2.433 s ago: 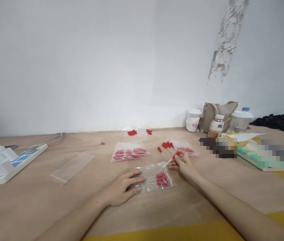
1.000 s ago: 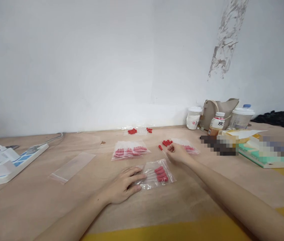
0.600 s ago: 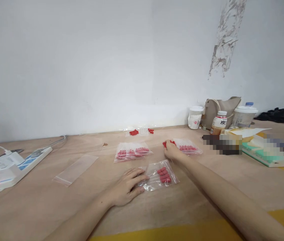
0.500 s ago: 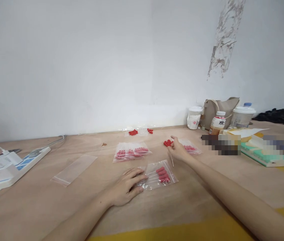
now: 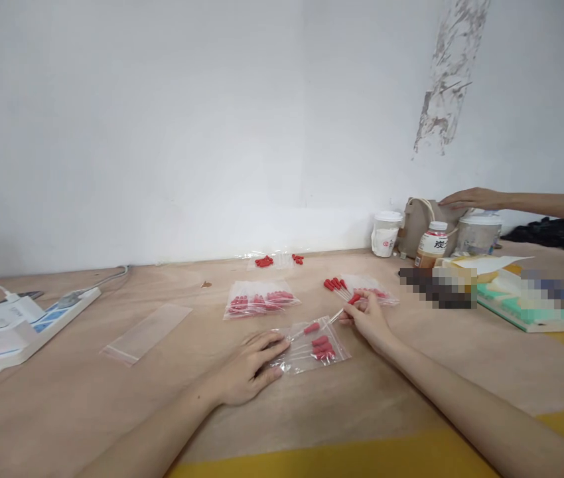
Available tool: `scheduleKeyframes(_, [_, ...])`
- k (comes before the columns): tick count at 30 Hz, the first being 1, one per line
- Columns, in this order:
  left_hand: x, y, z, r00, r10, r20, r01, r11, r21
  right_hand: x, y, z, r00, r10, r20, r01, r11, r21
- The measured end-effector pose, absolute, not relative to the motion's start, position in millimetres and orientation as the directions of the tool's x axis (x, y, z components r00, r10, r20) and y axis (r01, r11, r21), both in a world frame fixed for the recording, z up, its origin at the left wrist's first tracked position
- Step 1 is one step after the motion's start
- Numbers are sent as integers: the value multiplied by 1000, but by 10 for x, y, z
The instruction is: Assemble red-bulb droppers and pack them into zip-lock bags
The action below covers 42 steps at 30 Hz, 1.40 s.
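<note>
the bottle label shows one large dark character, 炭; nothing else is legible.

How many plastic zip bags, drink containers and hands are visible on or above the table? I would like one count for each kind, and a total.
Clear plastic zip bags: 5, four with red-capped droppers and one empty
Drink containers, cups and bottles: 3 clearly seen
Hands: 3, left hand, right hand, another person's hand
Total: 11
</note>
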<state>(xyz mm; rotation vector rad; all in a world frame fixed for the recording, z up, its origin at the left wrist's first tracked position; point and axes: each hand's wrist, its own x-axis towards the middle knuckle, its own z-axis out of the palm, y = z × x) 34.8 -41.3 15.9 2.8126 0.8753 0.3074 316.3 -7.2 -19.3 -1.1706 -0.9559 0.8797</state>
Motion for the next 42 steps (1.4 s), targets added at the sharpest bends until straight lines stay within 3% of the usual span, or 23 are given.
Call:
scheduleKeyframes(5, [354, -408, 153, 803, 578, 146, 539, -808, 238, 3118, -156, -256, 183, 980, 79, -133, 104, -986])
scheduleKeyframes(8, [352, -403, 140, 803, 573, 164, 530, -812, 244, 3175, -196, -261, 86, 988, 125, 59, 120, -991])
scheduleKeyframes(12, [348, -405, 127, 800, 575, 173, 533, -812, 237, 3226, -227, -250, -56, 965, 257, 418, 257, -872])
scheduleKeyframes(19, [355, -420, 147, 796, 582, 169, 538, -807, 245, 3139, -148, -347, -83, 949, 303, 509, 302, -806])
scheduleKeyframes(22, [351, -415, 141, 796, 577, 182, 530, -810, 253, 3115, -139, -342, -121, 945, 305, 501, 323, -803])
scheduleKeyframes(26, [342, -404, 118, 795, 577, 190, 530, -811, 247, 3095, -189, -239, -293, 909, 295, 386, 395, -834])
scheduleKeyframes(30, [341, -403, 117, 790, 583, 188, 538, -807, 243, 3091, -239, -137, -428, 896, 119, 161, 205, -965])
scheduleKeyframes(35, [358, -421, 139, 793, 585, 171, 546, -806, 228, 3052, -288, -69, -403, 915, 3, 36, 19, -999])
scheduleKeyframes(42, [361, -424, 156, 786, 594, 174, 547, -798, 255, 2946, -313, -71, -343, 932, 113, 83, 150, -985])
